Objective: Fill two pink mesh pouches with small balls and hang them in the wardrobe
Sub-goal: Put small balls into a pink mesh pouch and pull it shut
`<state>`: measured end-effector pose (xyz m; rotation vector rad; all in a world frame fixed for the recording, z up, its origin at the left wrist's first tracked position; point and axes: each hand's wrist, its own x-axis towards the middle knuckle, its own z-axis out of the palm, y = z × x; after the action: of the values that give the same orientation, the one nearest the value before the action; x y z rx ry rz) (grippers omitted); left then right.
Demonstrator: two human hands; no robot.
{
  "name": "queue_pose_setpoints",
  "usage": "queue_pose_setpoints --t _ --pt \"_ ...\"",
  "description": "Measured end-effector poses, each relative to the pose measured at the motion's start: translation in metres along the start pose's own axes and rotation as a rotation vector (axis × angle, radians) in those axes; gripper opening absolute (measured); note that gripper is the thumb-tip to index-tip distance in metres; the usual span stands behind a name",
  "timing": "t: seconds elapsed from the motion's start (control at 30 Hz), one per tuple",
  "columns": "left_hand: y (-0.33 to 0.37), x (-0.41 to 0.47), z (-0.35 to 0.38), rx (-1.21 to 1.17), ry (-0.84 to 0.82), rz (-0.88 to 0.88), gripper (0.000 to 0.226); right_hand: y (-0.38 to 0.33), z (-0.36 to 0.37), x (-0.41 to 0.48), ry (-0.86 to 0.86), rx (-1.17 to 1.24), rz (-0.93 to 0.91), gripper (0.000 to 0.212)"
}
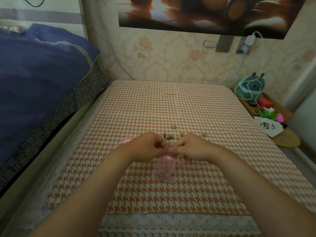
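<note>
Head view, from left to right: a blue quilt [39, 69] lies heaped on the bed at your far left, beside the tabletop [171, 106] with its orange houndstooth cloth. Part of a second pink pouch [125, 141] peeks out just behind your left wrist. Your left hand [145, 145] is curled, its fingertips pinching the gathered mouth of the pink mesh pouch [163, 169], which hangs down from your fingers onto the cloth with balls showing through the mesh. Your right hand [192, 147] meets the left one, pinching the same ribboned mouth. Loose small balls [168, 136] lie scattered just beyond your knuckles. Far right, a white charging cable [260, 53] drapes over a plush toy [252, 88].
</note>
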<state>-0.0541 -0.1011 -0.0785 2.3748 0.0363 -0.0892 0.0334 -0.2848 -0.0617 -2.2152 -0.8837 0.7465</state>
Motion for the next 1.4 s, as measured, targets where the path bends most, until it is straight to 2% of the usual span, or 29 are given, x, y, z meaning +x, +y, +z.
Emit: queue_pose_setpoints --t 0.1,0.2,0.3,0.43,0.57,0.73,0.97,1.07,1.2,1.4 --pt "0.002 0.001 0.001 0.002 0.011 0.005 0.004 -0.003 -0.003 -0.004 -0.072 -0.043 -0.020 0.011" --pt "0.003 0.003 0.003 0.008 0.018 -0.004 0.004 0.000 -0.004 -0.004 -0.056 -0.013 -0.034 0.003" --pt "0.004 0.006 0.009 0.026 0.021 -0.002 0.006 0.007 -0.005 -0.003 -0.036 0.051 -0.044 0.012" --pt "0.004 0.015 0.023 0.060 0.043 -0.028 0.014 0.019 -0.013 -0.003 0.165 0.074 -0.052 0.013" --pt "0.010 0.025 0.037 0.107 0.056 -0.070 0.028 0.038 -0.022 -0.001 0.318 -0.160 -0.017 0.014" --pt "0.024 0.039 0.048 0.262 0.106 -0.039 0.022 0.054 -0.019 0.000 0.244 -0.393 0.057 0.019" --pt "0.031 0.052 0.061 0.226 0.150 -0.134 0.008 0.050 -0.014 0.004 0.219 -0.586 -0.028 0.021" --pt "0.029 0.054 0.063 0.165 0.140 -0.167 0.012 0.051 -0.013 0.005 0.225 -0.552 -0.056 0.026" --pt "0.026 0.054 0.061 0.116 0.138 -0.178 0.016 0.057 -0.012 0.006 0.246 -0.393 -0.064 0.014" --pt "0.027 0.052 0.052 -0.067 0.259 -0.175 0.008 0.055 -0.008 0.007 0.342 -0.216 -0.097 0.019"
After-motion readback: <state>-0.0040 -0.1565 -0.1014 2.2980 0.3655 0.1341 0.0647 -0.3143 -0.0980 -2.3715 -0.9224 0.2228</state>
